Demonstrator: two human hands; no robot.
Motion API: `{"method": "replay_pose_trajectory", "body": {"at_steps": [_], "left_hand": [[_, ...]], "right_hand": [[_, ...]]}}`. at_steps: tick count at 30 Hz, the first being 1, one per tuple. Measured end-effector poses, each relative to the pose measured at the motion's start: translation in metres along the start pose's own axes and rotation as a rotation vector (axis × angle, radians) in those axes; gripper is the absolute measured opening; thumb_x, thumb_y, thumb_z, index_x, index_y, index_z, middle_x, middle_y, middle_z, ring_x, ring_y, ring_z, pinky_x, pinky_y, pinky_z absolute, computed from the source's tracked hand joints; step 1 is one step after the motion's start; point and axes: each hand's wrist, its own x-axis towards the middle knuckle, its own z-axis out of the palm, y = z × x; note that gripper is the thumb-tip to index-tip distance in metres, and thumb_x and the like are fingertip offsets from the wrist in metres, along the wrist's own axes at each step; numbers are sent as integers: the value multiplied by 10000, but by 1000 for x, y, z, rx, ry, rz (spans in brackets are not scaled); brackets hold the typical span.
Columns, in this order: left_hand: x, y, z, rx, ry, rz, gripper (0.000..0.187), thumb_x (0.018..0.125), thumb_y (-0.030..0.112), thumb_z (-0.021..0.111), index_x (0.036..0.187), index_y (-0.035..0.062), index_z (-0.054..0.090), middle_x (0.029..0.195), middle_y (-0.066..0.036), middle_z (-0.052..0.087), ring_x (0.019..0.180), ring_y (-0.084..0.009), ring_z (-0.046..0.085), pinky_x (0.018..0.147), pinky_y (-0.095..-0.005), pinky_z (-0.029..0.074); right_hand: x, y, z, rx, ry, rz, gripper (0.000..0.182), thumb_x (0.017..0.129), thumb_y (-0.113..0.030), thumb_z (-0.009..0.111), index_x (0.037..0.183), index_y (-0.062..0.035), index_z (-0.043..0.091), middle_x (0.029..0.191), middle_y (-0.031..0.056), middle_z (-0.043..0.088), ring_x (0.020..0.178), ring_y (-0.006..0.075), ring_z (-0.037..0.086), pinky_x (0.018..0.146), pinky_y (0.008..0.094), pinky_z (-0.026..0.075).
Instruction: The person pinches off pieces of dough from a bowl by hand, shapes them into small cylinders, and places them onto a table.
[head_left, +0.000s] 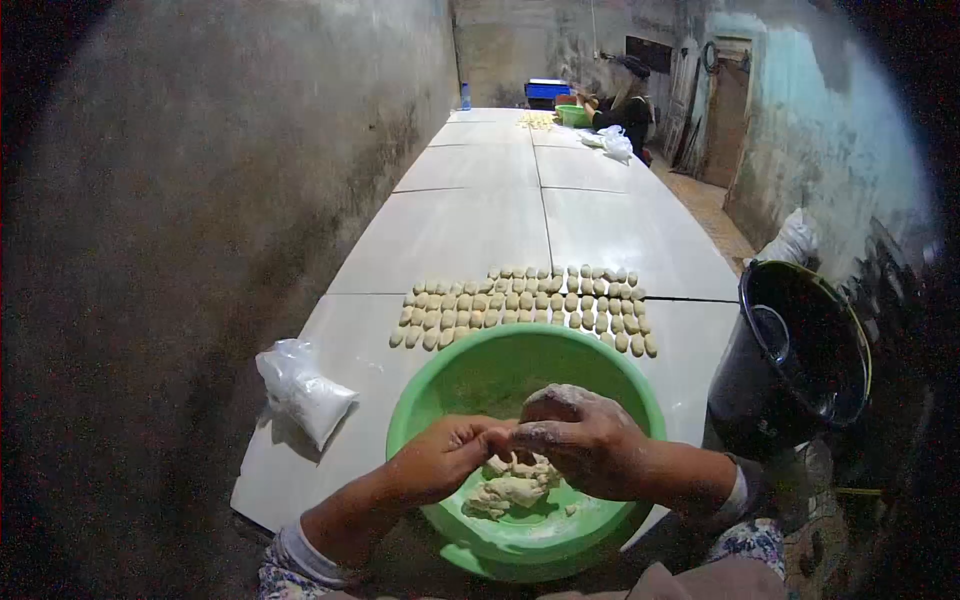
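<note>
Green plastic basin (420,400) is sitting at the table's (470,225) near edge; both hands are working above it. Left hand (445,458) and right hand (585,440) are pinching a small bit together, fingers narrow, over the dough lump (510,488) lying inside the basin. Probably portioning; next calls for shaping and setting a piece (rows of dough pieces (520,305) lying just beyond the basin). Flour bag (300,390) left of basin, black bucket (800,350) right, open tabletop beyond

A plastic bag of flour (303,392) lies left, a black bucket (800,360) right.
</note>
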Motion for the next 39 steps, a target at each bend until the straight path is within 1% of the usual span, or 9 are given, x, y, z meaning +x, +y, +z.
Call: {"method": "replay_pose_trajectory", "body": {"at_steps": [6, 10, 14, 19, 23, 28, 31, 36, 39], "left_hand": [[-1, 1, -2, 91, 78, -112, 286, 910, 188, 616, 1122, -2, 635, 981, -92, 679, 938, -124, 604, 839, -311, 493], [0, -1, 2, 516, 78, 72, 272, 926, 198, 576, 1110, 5, 633, 921, -128, 679, 862, -229, 641, 795, -344, 493], [2, -22, 6, 673, 192, 266, 106, 853, 28, 522, 938, 1, 580, 807, -159, 583, 777, -290, 582, 725, -383, 460], [2, -21, 4, 506, 123, 39, 119, 743, -32, 488, 853, -7, 526, 795, -181, 526, 737, -307, 525, 704, -374, 440], [0, -25, 1, 204, -87, 66, 299, 966, 242, 474, 1175, 31, 505, 959, -137, 582, 870, -219, 565, 835, -360, 457], [1, -22, 2, 423, -84, 80, 272, 979, 236, 441, 1123, 23, 528, 993, -149, 615, 892, -215, 589, 807, -365, 466], [-1, -19, 5, 557, 77, 93, 310, 990, 300, 434, 978, 16, 558, 791, -149, 600, 731, -209, 586, 699, -360, 475], [-1, -18, 4, 384, 48, -4, 397, 995, 366, 404, 952, 7, 567, 771, -121, 586, 722, -205, 571, 693, -349, 473], [-1, -14, 8, 414, 19, 116, 384, 1000, 340, 386, 945, 11, 577, 757, -94, 582, 701, -190, 567, 687, -343, 474]], "right_hand": [[-1, 2, 1, -3, 68, 67, 170, 813, -128, 621, 971, -89, 571, 906, 137, 561, 797, 344, 589, 647, 439, 492], [-5, 7, 2, -107, 19, 35, 185, 791, -139, 653, 929, -80, 543, 845, 128, 526, 757, 339, 573, 633, 451, 482], [0, -1, 0, -92, -58, -58, 359, 758, -118, 716, 1090, -80, 586, 938, 133, 601, 785, 324, 621, 646, 406, 514], [2, -3, 1, -56, -88, -63, 439, 796, -128, 669, 1214, -98, 539, 932, 138, 606, 731, 333, 621, 589, 402, 512], [-5, 6, 3, -88, -72, -46, 232, 784, -73, 667, 999, -66, 580, 842, 117, 603, 678, 293, 614, 536, 367, 500], [-4, 6, 7, 25, -46, -30, 212, 800, -31, 645, 996, -54, 569, 836, 113, 591, 698, 291, 616, 566, 379, 512], [0, 0, 6, 156, -6, -3, 271, 803, -37, 654, 1059, -51, 565, 882, 126, 591, 721, 302, 620, 601, 387, 521], [1, -3, 4, 48, -15, 7, 412, 779, -105, 714, 1161, -67, 563, 945, 141, 599, 732, 318, 627, 612, 388, 523], [-6, 4, 8, -27, -34, 8, 253, 784, -94, 703, 1009, -62, 591, 859, 119, 600, 684, 301, 624, 556, 376, 513]]}}
